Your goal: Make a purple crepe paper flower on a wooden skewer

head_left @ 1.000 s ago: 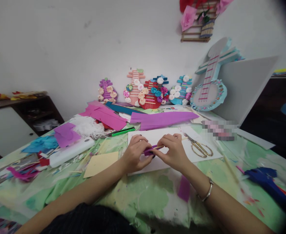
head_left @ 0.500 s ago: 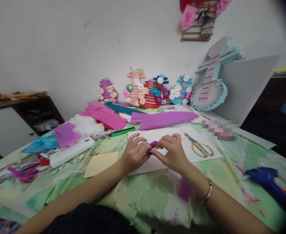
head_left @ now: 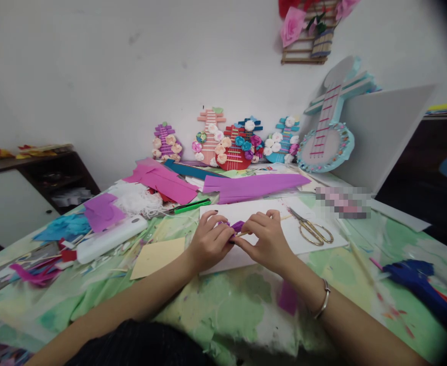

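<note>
Over a white board [head_left: 223,259], my two hands meet at a small piece of purple crepe paper [head_left: 237,226]. My left hand [head_left: 211,240] is closed, pinching the paper between thumb and fingers. My right hand [head_left: 266,237] is closed too, its fingers round a thin wooden stick [head_left: 243,234] that lies against the paper. Part of the paper and the stick's far end are hidden by the fingers. Gold-handled scissors [head_left: 312,230] lie spread on the board, to the right of my right hand.
Purple crepe paper [head_left: 257,188] and magenta paper [head_left: 162,179] lie behind the board, near a green cutter [head_left: 193,205]. A yellow card [head_left: 158,258] and a white box-like device [head_left: 111,239] are left. A blue glue gun [head_left: 417,282] sits right. Several flowered lute models [head_left: 234,152] stand along the wall.
Both hands stay almost in place. The purple paper shows a little more between the fingers, and the stick has tilted slightly. The whole view has shifted a touch.
</note>
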Available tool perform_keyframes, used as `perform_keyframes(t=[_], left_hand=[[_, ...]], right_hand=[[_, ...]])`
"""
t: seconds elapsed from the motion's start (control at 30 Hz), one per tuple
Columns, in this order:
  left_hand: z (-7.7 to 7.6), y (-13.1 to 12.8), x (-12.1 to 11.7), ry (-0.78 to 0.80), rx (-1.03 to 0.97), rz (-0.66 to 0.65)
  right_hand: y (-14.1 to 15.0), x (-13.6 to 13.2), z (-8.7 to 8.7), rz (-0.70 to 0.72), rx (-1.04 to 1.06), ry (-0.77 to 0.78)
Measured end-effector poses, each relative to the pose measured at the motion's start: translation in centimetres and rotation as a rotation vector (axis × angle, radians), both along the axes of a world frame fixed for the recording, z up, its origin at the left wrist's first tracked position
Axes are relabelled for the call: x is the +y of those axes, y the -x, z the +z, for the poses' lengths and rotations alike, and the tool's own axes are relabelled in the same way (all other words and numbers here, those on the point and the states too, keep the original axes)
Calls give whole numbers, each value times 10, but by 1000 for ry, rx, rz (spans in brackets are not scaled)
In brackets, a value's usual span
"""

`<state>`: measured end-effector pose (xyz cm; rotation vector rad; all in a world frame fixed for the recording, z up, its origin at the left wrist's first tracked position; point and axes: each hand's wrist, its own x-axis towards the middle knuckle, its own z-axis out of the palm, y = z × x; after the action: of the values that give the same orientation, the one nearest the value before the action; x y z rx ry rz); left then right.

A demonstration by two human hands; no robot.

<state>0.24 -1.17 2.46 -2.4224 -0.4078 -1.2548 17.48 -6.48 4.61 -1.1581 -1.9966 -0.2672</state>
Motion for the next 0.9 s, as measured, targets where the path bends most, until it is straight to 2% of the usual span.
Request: perform_keyframes(t=[0.27, 0.47, 0.6, 0.77, 0.83, 0.9], left_hand=[[-1, 1, 2, 24, 23, -19], [1, -2, 2, 186, -92, -70], [3, -3, 4, 489, -233, -122], [0, -3, 8, 1034, -361, -197], [-2, -4, 9, 1140, -357, -264], [-3, -5, 9, 1171, -343, -314]], right_hand=[[1, 1, -1, -18, -8, -5], [-6, 6, -2, -1, -15, -3], [-16, 12, 2, -16, -30, 30], [-20, 11, 9, 8, 183, 159], [-17, 9, 11, 36, 242, 220], [-15, 9, 11, 61, 274, 280]])
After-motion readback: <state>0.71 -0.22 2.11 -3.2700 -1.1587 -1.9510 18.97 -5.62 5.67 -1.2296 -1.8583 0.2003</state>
